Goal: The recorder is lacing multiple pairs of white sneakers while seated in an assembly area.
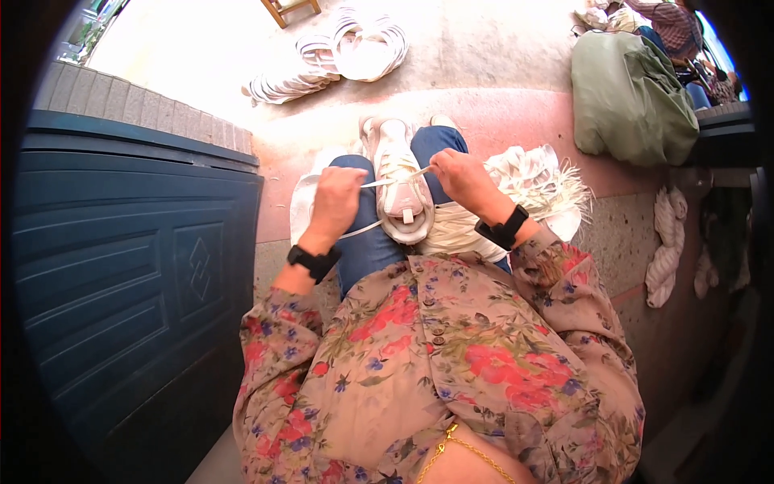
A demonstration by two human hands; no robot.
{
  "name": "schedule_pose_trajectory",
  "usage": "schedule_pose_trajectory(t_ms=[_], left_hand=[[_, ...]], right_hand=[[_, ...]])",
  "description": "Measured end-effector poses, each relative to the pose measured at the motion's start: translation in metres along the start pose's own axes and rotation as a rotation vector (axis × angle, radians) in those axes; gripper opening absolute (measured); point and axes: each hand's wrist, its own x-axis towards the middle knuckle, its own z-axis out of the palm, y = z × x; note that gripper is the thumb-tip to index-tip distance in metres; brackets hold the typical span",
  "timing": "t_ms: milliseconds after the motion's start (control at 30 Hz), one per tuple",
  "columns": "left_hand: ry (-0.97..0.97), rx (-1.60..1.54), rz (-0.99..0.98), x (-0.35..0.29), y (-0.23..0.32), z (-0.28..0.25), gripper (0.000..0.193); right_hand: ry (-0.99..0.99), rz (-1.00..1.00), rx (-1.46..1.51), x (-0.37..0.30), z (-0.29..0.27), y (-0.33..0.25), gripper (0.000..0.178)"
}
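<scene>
A white and pale pink sneaker (401, 211) rests between my denim-covered thighs, its toe pointing away from me and its heel close to my shirt. A white shoelace (419, 173) runs through it and stretches out to both sides. To the left of the shoe, my left hand (337, 198) is closed on one length of the lace. My right hand (468, 181) pinches the other length above my right thigh. Another loose piece of lace crosses my left thigh below the left hand. A bundle of cream-white laces (463, 234) lies on my right thigh, its frayed ends spreading rightward.
Coiled bundles of white laces (369, 52) lie on the floor ahead. An olive-green sack (625, 101) stands at the far right. A dark blue panelled door (121, 242) is close on the left. White skeins (667, 246) are at the right, and wooden legs (292, 11) show at the top.
</scene>
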Motion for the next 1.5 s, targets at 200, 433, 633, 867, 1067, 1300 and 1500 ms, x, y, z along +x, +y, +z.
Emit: schedule_pose_trajectory(t_ms=[200, 433, 633, 867, 1067, 1300, 1500], left_hand=[[-0.204, 0.071, -0.175, 0.019, 0.013, 0.026, 0.015], [-0.403, 0.173, -0.197, 0.041, 0.019, 0.023, 0.017], [-0.262, 0.25, -0.213, 0.035, 0.018, 0.032, 0.015], [-0.123, -0.173, -0.325, 0.027, 0.008, 0.026, 0.01], [-0.305, 0.24, 0.251, 0.04, 0.018, 0.017, 0.009], [0.004, 0.315, -0.008, 0.034, 0.006, 0.027, 0.011], [-0.15, -0.687, -0.497, 0.036, 0.003, 0.02, 0.01]], right_hand=[[0.001, -0.078, 0.194, 0.007, -0.001, -0.011, 0.01], [-0.095, -0.091, -0.189, -0.006, -0.008, -0.011, 0.014], [-0.055, -0.055, -0.242, -0.011, -0.006, -0.016, 0.015], [-0.098, 0.027, -0.208, -0.018, -0.007, -0.006, 0.019], [-0.058, 0.048, -0.193, -0.016, -0.005, -0.008, 0.019], [-0.083, 0.11, -0.167, -0.02, -0.009, -0.007, 0.021], [-0.126, 0.108, -0.125, -0.026, -0.007, 0.002, 0.021]])
